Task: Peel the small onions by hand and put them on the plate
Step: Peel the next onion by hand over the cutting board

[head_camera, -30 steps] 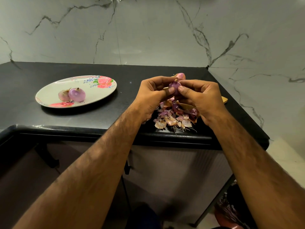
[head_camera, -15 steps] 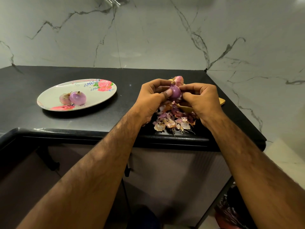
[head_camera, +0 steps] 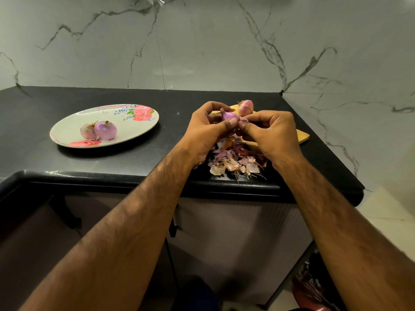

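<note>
Left hand (head_camera: 208,131): onion (head_camera: 227,115) was gripped
Right hand (head_camera: 271,131): skin strip (head_camera: 244,119) was pinched, newly pulled away
Plate (head_camera: 128,127): arrival was judged near

A black counter (head_camera: 67,167) with a glossy, rounded front edge carries everything. Its surface is dark and slightly speckled, and the front edge bends at a corner on the left side. On the left part lies an oval plate (head_camera: 65,129), pale with pink flowers printed at its far and near ends. Well apart from it, on the right part, lies a wooden board (head_camera: 302,136), mostly hidden; only its right corner and a far piece show. A heap of dry peels (head_camera: 233,162), pink and tan, lies near the front edge, just beside the board.
</note>
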